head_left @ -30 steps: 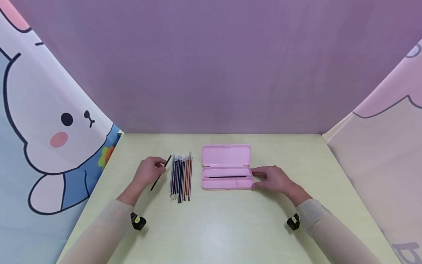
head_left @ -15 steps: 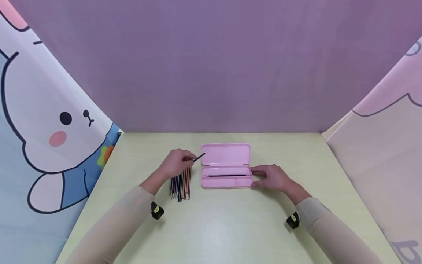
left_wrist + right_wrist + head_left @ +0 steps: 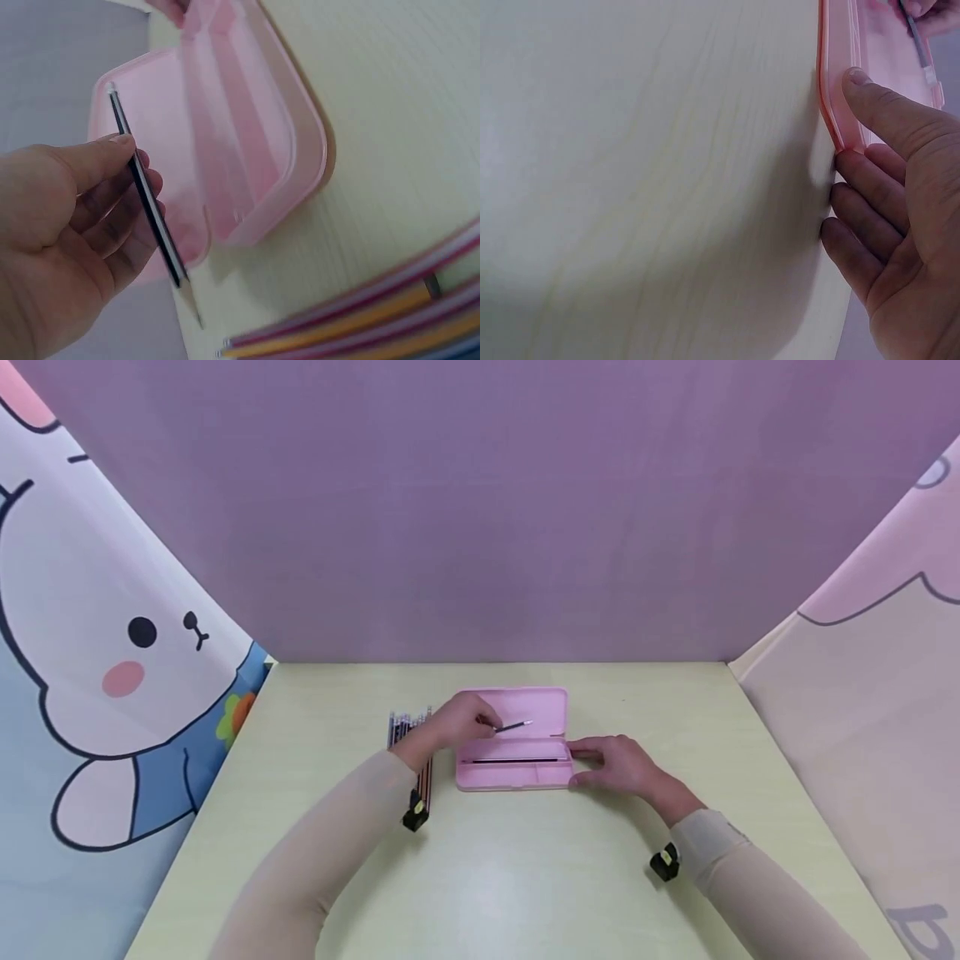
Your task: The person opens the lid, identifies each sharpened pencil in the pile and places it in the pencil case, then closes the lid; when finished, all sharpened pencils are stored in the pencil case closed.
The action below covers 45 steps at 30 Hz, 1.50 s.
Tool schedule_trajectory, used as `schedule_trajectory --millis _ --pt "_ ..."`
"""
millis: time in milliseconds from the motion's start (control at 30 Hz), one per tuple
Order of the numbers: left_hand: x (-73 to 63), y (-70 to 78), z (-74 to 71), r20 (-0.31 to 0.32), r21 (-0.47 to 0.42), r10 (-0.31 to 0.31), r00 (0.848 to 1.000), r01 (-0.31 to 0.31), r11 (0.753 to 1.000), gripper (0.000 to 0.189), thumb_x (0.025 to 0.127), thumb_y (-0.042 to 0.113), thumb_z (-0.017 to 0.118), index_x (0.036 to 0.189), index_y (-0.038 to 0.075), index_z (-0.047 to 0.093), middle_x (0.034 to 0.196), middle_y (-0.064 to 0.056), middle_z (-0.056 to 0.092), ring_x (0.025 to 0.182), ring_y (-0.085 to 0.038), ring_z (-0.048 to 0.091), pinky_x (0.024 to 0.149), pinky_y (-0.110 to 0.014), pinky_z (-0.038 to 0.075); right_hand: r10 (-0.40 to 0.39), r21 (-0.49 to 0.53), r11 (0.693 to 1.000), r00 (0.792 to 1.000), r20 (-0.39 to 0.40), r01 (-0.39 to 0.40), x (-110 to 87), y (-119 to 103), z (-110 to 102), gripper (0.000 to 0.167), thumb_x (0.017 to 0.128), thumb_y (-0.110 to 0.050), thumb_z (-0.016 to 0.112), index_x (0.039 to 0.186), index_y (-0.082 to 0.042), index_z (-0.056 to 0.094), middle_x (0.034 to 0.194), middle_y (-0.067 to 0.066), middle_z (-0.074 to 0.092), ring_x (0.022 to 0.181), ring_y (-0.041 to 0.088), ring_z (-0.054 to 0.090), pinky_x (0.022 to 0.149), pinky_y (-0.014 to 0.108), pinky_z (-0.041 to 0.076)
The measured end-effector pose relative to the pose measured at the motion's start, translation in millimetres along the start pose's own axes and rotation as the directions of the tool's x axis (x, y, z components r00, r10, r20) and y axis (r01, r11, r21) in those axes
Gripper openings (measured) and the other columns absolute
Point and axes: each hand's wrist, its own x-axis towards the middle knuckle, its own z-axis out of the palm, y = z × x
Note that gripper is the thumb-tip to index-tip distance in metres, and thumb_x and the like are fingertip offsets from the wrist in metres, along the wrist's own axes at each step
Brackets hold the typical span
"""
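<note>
Between thumb and fingers, my left hand (image 3: 467,718) pinches a dark striped pencil (image 3: 142,180), its white end pointing right and its sharpened tip beside the palm. The hand hovers over the raised lid of an open pink pencil case (image 3: 495,788). Another dark pencil (image 3: 510,761) lies lengthwise inside the case. At the case's right end, my right hand (image 3: 618,766) grips the edge, thumb (image 3: 862,94) near the front corner and fingers curled against the end wall. A row of several pencils (image 3: 408,722) lies left of the case, partly hidden by my left forearm.
The case and pencils stand on a pale wooden table (image 3: 510,877). A purple partition (image 3: 495,527) rises along its back edge. Printed cloth walls flank it, with a cartoon animal (image 3: 112,610) on the left.
My left hand has carried the pencil from left of the pencil row, over it, to above the case, turning it more level. The right hand has stayed at the case's end.
</note>
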Motion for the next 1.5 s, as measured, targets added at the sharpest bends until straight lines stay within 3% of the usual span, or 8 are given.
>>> schedule_trajectory --millis 267,433,633,767,933,1233,1400,1500 --pt "18.6 16.0 26.9 0.004 0.031 -0.033 0.999 0.032 0.999 0.014 0.091 0.003 0.074 0.101 0.01 0.082 0.102 -0.001 0.079 0.103 -0.016 0.07 0.096 -0.03 0.056 -0.02 0.004 1.0 1.0 -0.002 0.02 0.7 -2.2 1.0 0.067 0.079 -0.047 0.087 0.138 -0.022 0.066 0.128 -0.002 0.073 0.132 0.031 0.06 0.114 0.059 0.041" --pt "25.3 25.8 37.4 0.007 0.136 -0.031 0.999 0.03 0.99 0.017 0.091 0.004 0.073 0.101 0.013 0.083 0.104 0.001 0.079 0.109 -0.017 0.07 0.102 -0.032 0.053 -0.015 0.015 1.0 1.0 0.004 0.015 3.2 -4.9 0.5 0.066 0.079 -0.045 0.087 0.137 -0.023 0.067 0.125 -0.006 0.074 0.131 0.028 0.061 0.114 0.056 0.042" --pt "30.3 36.5 46.1 0.022 0.306 -0.035 0.999 0.026 0.952 0.019 0.089 0.007 0.073 0.1 0.018 0.084 0.106 0.005 0.079 0.107 -0.016 0.07 0.1 -0.031 0.054 -0.016 0.001 1.0 1.0 0.001 0.016 3.3 -6.9 -0.5 0.067 0.079 -0.046 0.087 0.137 -0.023 0.067 0.124 -0.005 0.074 0.132 0.03 0.06 0.115 0.059 0.04" --pt "29.8 39.3 50.5 0.026 0.363 -0.062 0.998 0.048 0.931 0.015 0.089 0.011 0.076 0.098 0.021 0.084 0.107 0.006 0.078 0.103 -0.016 0.069 0.099 -0.032 0.053 -0.01 0.011 1.0 1.0 0.009 0.01 3.4 -6.9 -1.3 0.067 0.078 -0.045 0.088 0.138 -0.023 0.066 0.121 -0.008 0.075 0.133 0.03 0.059 0.118 0.063 0.032" --pt "30.6 39.5 55.0 0.04 0.365 -0.067 0.997 0.048 0.93 0.015 0.09 0.012 0.077 0.1 0.02 0.083 0.111 0.004 0.078 0.104 -0.016 0.07 0.098 -0.031 0.055 0.007 0.028 1.0 1.0 0.011 -0.007 3.5 -5.0 -1.4 0.067 0.078 -0.043 0.088 0.138 -0.023 0.065 0.12 -0.009 0.075 0.133 0.029 0.059 0.12 0.063 0.029" --pt "32.0 34.8 62.2 0.072 0.349 -0.036 0.997 0.008 0.937 0.015 0.091 0.01 0.075 0.103 0.018 0.082 0.111 0.002 0.078 0.106 -0.016 0.071 0.099 -0.029 0.055 0.006 0.046 0.999 1.0 0.016 -0.007 0.8 -6.1 -1.4 0.068 0.079 -0.041 0.088 0.139 -0.02 0.065 0.121 -0.005 0.075 0.13 0.028 0.061 0.118 0.063 0.033" --pt "24.4 36.5 58.7 0.076 0.31 -0.02 0.997 -0.004 0.951 0.018 0.095 0.013 0.073 0.111 0.015 0.08 0.115 0.001 0.077 0.111 -0.017 0.07 0.102 -0.03 0.054 0.013 0.038 0.999 1.0 0.01 -0.014 0.1 -4.8 -2.5 0.068 0.079 -0.041 0.088 0.139 -0.02 0.065 0.122 -0.004 0.075 0.13 0.03 0.062 0.118 0.064 0.032" --pt "15.1 35.6 52.2 0.044 0.26 0.001 0.999 -0.012 0.966 0.021 0.097 0.015 0.071 0.117 0.014 0.078 0.116 0.0 0.077 0.11 -0.017 0.07 0.102 -0.032 0.054 0.019 0.028 0.999 1.0 0.016 -0.02 0.2 -3.3 -3.0 0.068 0.079 -0.043 0.088 0.139 -0.021 0.065 0.123 -0.005 0.075 0.131 0.029 0.061 0.118 0.064 0.033"
